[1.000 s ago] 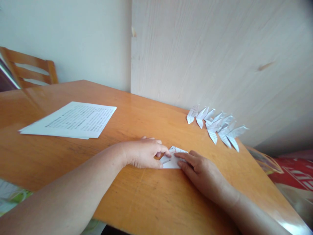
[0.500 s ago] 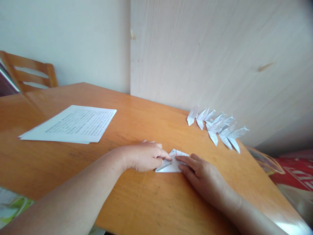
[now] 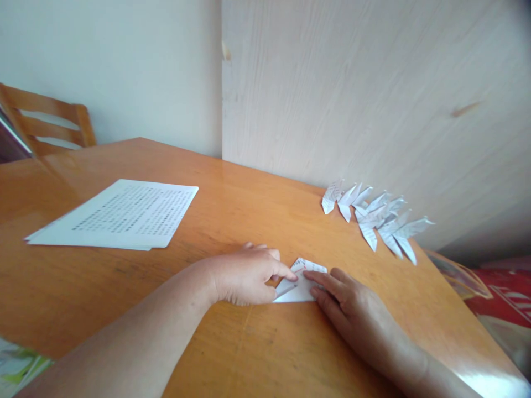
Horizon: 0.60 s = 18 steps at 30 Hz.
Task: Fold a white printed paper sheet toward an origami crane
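A small folded sheet of paper (image 3: 304, 289), white with some print and red marks on its upper flap, lies flat on the wooden table. My left hand (image 3: 253, 275) presses its left side, with the index fingertip on the flap and the thumb at the lower left corner. From the right, my right hand (image 3: 346, 298) pins the paper with its index finger and thumb. The curled other fingers of both hands are partly hidden. Farther back on the right, several folded paper pieces (image 3: 367, 231) with pointed, wing-like ends lie in a close row.
To the left lies a stack of printed sheets (image 3: 128, 213) on the table (image 3: 232, 204). A wooden chair (image 3: 53, 119) stands beyond the far left edge. A pale wood-grain panel (image 3: 332, 83) rises behind the table. Past the right edge is something red (image 3: 504, 290).
The view has shifted slightly, so the paper, hands and folded pieces appear a little farther right and lower. Both hands keep nearly the same position on the paper.
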### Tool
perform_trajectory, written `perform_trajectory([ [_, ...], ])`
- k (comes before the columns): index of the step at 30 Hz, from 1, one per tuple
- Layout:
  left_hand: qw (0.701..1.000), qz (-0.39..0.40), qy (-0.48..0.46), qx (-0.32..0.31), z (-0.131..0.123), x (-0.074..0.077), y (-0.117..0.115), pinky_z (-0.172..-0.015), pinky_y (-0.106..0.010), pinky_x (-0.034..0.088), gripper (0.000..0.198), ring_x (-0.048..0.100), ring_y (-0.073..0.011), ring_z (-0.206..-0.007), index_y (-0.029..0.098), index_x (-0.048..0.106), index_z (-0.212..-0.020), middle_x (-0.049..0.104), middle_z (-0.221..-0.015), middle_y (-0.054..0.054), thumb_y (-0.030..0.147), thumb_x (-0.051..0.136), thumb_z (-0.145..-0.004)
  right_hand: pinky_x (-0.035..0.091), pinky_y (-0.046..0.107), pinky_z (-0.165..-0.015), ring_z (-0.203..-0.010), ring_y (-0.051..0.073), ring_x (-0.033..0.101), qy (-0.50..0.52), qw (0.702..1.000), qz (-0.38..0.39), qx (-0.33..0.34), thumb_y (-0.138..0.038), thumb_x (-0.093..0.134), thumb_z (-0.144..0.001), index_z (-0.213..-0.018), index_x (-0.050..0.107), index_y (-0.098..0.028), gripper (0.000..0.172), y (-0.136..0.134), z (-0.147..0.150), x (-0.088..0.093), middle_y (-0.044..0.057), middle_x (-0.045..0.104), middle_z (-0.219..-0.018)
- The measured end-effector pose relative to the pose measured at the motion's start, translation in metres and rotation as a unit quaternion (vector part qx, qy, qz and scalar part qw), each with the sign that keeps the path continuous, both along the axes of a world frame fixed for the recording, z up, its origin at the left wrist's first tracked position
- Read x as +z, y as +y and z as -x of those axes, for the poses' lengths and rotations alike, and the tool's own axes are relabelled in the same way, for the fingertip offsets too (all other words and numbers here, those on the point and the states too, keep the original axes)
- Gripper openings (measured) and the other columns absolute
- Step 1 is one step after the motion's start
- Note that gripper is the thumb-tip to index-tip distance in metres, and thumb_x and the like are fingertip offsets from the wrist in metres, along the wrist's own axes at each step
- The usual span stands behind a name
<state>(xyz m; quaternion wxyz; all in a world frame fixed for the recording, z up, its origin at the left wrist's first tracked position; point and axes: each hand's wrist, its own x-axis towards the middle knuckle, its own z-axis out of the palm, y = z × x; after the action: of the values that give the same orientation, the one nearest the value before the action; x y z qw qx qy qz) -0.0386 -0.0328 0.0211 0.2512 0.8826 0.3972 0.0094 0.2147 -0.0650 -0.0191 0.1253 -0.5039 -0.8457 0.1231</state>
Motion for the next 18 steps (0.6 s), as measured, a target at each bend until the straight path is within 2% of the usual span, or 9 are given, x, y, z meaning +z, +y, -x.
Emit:
perform_trajectory([
  [2, 1.000, 0.005, -0.005, 0.006, -0.001, 0.001, -0.001, -0.084, -0.035, 0.039, 0.044, 0.055, -0.0207, -0.092, 0.043, 0.063, -0.124, 0.059, -0.095, -0.001, 0.027, 0.055, -0.084, 0.049, 0.032, -0.075, -0.085, 0.019, 0.064, 0.001, 1.000, 0.004, -0.003, -0.030, 0.044, -0.098, -0.127, 0.061, -0.031, 0.033, 0.000, 0.001, 0.002, 0.005, 0.064, -0.096],
  [4, 1.000, 0.006, -0.018, 0.018, -0.003, 0.000, -0.001, -0.084, -0.036, 0.038, 0.036, 0.055, -0.0215, -0.092, 0.041, 0.065, -0.121, 0.060, -0.094, -0.001, 0.039, 0.058, -0.086, 0.049, 0.033, -0.075, -0.086, 0.020, 0.064, 0.002, 1.000, 0.008, -0.004, -0.030, 0.044, -0.098, -0.127, 0.061, -0.030, 0.033, -0.001, 0.001, 0.003, 0.005, 0.064, -0.097],
  [7, 0.999, -0.007, -0.039, 0.031, -0.005, -0.004, -0.002, -0.084, -0.036, 0.039, 0.039, 0.055, -0.0235, -0.094, 0.038, 0.068, -0.117, 0.061, -0.096, -0.002, 0.053, 0.064, -0.081, 0.049, 0.033, -0.076, -0.087, 0.020, 0.064, 0.004, 1.000, 0.012, -0.003, -0.029, 0.044, -0.098, -0.126, 0.062, -0.029, 0.032, -0.001, 0.002, 0.005, 0.006, 0.064, -0.098],
  [14, 0.994, -0.078, -0.074, 0.028, -0.011, -0.012, -0.003, -0.088, -0.039, 0.039, 0.023, 0.051, -0.0255, -0.101, 0.032, 0.073, -0.103, 0.059, -0.096, -0.004, 0.038, 0.067, -0.082, 0.048, 0.031, -0.075, -0.087, 0.020, 0.064, 0.019, 1.000, 0.016, -0.005, -0.027, 0.048, -0.096, -0.123, 0.064, -0.029, 0.031, 0.000, 0.003, 0.006, 0.005, 0.065, -0.098],
  [18, 0.987, -0.113, -0.111, 0.003, -0.017, -0.014, -0.003, -0.092, -0.040, 0.039, 0.017, 0.050, -0.0260, -0.105, 0.024, 0.071, -0.093, 0.059, -0.106, -0.006, 0.038, 0.067, -0.084, 0.047, 0.031, -0.075, -0.086, 0.020, 0.064, 0.016, 1.000, 0.021, -0.011, -0.025, 0.050, -0.095, -0.123, 0.064, -0.028, 0.031, 0.000, 0.004, 0.007, 0.004, 0.066, -0.097],
])
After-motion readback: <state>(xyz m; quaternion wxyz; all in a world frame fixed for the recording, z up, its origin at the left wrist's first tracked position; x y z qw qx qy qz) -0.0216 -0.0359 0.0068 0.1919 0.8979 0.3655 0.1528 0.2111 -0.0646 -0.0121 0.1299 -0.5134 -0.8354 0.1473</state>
